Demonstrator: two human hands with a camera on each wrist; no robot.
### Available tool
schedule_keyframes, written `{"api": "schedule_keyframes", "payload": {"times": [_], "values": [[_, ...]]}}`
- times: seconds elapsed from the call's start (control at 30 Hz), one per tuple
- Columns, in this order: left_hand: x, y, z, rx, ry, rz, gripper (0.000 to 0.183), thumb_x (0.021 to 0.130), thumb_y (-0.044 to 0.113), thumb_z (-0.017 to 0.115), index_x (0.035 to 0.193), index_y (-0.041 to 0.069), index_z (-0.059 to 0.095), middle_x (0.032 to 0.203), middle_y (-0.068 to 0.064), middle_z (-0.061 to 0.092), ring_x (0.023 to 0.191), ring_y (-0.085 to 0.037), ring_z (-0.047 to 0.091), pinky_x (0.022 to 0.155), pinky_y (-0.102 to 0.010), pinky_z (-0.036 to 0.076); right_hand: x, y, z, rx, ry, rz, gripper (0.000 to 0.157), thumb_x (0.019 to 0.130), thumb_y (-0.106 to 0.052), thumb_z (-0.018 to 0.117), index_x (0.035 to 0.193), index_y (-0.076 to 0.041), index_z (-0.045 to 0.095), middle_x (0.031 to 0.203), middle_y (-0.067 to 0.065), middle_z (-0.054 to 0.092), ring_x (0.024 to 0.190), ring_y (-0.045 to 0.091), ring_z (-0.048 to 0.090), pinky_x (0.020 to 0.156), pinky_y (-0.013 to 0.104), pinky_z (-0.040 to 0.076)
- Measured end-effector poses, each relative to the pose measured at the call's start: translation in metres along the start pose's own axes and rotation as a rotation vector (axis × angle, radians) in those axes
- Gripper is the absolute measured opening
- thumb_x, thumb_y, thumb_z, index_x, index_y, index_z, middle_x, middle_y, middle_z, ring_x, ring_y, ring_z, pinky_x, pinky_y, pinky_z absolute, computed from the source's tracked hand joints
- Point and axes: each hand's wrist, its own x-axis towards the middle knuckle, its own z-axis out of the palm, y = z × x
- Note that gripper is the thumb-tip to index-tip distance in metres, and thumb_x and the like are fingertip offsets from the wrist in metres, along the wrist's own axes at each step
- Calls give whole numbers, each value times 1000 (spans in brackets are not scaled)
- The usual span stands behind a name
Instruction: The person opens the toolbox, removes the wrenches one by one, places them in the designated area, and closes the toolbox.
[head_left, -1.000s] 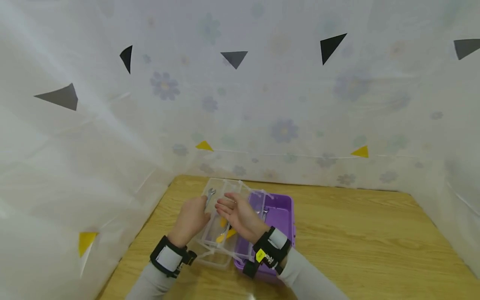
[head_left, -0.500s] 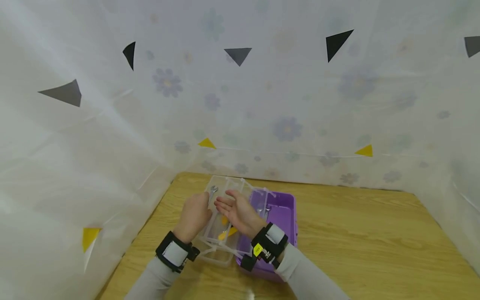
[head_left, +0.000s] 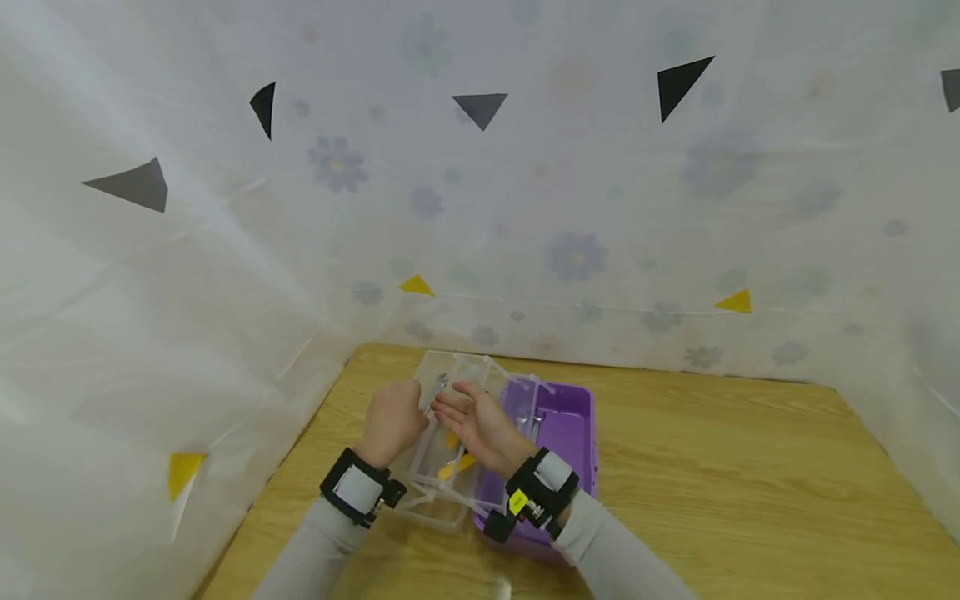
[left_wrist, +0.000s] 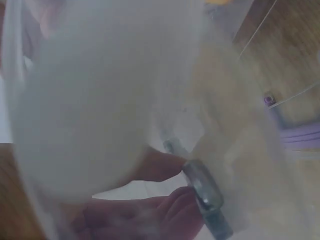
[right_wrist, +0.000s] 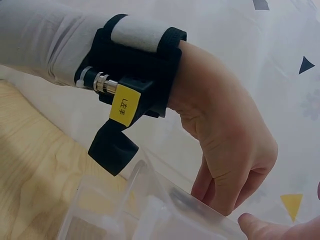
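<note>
My left hand (head_left: 393,421) pinches a silver wrench (head_left: 438,386) over the clear plastic tray (head_left: 433,362), the open end pointing up and to the right. In the left wrist view, thumb and fingers close on the wrench (left_wrist: 205,187), seen past a blurred translucent wall. My right hand (head_left: 480,425) is held open beside it, palm turned toward the left hand, fingers extended and close to the wrench. The right wrist view shows the left hand (right_wrist: 227,145) reaching down behind the tray wall, with a bit of the right hand (right_wrist: 280,231) at the lower right.
Joined to the clear tray by plastic arms is a purple toolbox (head_left: 564,425), with another wrench (head_left: 537,425) at its left side. Tools with orange parts (head_left: 452,439) lie in the tray. The wooden table (head_left: 712,467) has a plastic curtain (head_left: 600,208) around it.
The wrench in my left hand has tilted to the right, its head now nearer the right fingertips. My right hand has stayed nearly still, and the head view has shifted slightly.
</note>
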Motion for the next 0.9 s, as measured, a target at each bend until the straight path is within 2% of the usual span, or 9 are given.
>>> {"api": "schedule_keyframes", "payload": {"times": [0.23,0.43,0.53,0.7,0.9], "values": [[16,-4,-3,-97,-181,-89,26,74,7,86,75,3,61,65,-5,54,60,-22,54,54,-34,43,-1,-1,-3,-12,2,6,62,115,-20,32,163,7,4,165,40,16,156,48,22,127,45,27],[23,-6,-6,-65,-249,-70,27,74,9,86,74,4,60,67,-4,55,62,-22,55,58,-35,45,0,-1,-3,-21,1,12,61,115,-20,31,164,7,6,166,39,16,156,47,22,127,44,27],[25,-10,-7,-71,-282,-53,32,75,9,84,67,8,54,61,-1,48,56,-19,49,53,-32,39,0,0,-2,-27,-4,11,61,115,-21,32,163,7,7,166,39,17,156,47,22,127,44,27],[25,-18,-6,-232,-341,-47,43,77,5,75,49,15,44,44,7,39,39,-10,37,43,-23,25,0,1,-3,-21,-3,9,62,115,-21,33,163,8,7,165,40,17,156,48,22,126,44,27],[24,-28,-5,-456,-414,-108,45,81,0,69,49,16,42,44,7,41,39,-9,38,42,-22,28,0,2,-4,-17,-5,4,61,115,-22,31,162,9,7,165,40,18,156,48,22,126,44,28]]}}
